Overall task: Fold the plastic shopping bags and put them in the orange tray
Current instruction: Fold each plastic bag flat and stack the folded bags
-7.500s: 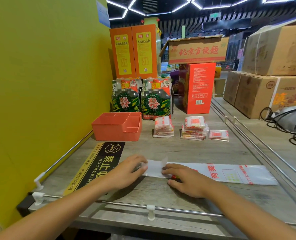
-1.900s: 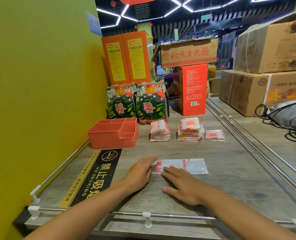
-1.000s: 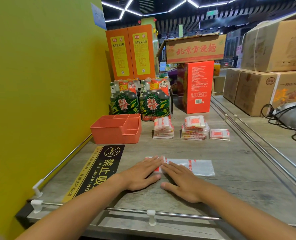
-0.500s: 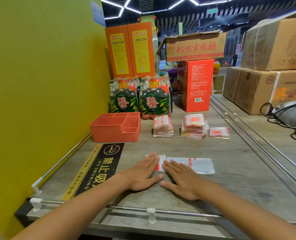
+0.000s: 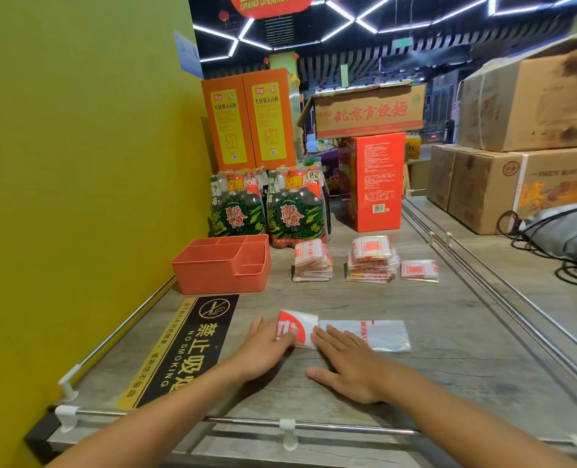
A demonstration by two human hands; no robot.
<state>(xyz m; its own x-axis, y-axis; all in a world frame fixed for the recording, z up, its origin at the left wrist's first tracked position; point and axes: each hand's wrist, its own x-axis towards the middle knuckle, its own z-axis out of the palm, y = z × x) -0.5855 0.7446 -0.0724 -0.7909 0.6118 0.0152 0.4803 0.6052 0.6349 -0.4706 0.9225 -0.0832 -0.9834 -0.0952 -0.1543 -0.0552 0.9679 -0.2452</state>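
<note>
- Head view, foreground: a plastic shopping bag (image 5: 354, 334), already narrowed to a flat strip, lies on the grey wood-grain bench (image 5: 449, 359) at 6 o'clock of the frame.
- Head view, fold in hand: the strip's left end (image 5: 295, 327), printed red, is turned up and over toward 3 o'clock; the clear remainder lies flat and extends to the right.
- Head view, left hand (image 5: 263, 349): fingers straight, flat on the bench, their tips touching the turned-over end; nothing is gripped.
- Head view, right hand (image 5: 347, 363): fingers straight and spread, pressing the strip down just to the right of the fold; nothing is gripped.
- Head view, destination: the orange tray (image 5: 219, 275), divided into compartments, stands at 11 o'clock of the hands, against the yellow-green wall (image 5: 77, 197). No bag shows in the compartments visible from here.
- Head view, finished work: three lots of folded bags sit at 12 to 1 o'clock, beyond the hands: a left stack (image 5: 312, 263), a taller middle stack (image 5: 371, 261) and a single folded bag (image 5: 418, 271) just beside it.
- Judgement of progress: folding appears well advanced, this bag being roughly mid-fold; the transfer to the tray seems not yet begun, so every folded lot, and this bag once finished, remains to be placed.
</note>
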